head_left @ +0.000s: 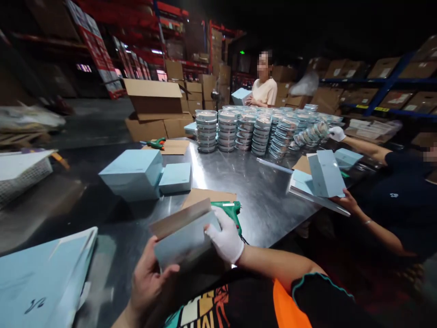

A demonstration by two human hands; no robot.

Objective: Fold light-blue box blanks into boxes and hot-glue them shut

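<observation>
Basically, shiny metal table [235, 175] in a dim warehouse: red racks [131, 16] at back left, blue shelving [385, 84] loaded with cartons at right, one person [265, 91] across the table, another in a dark top [406, 191] at right. Stacked round containers [206, 132] along the far side.

Near edge running slantwise beyond the right forearm; room for moving on the shiny stretch between green glue gun [236, 216] and containers. Tighter at left: light-blue boxes [131, 175], plus a large blue card pile [44, 278] near the left hand [148, 278].

In front of the torso, between both hands: light-blue card piece [184, 239], long, tilted, grey-brown strip along the upper edge, possibly a raised flap, too blurred to say. Left hand bare, clamped on its left end; right hand [227, 239] white-gloved, clamped on the right end, just beside the glue gun.
</observation>
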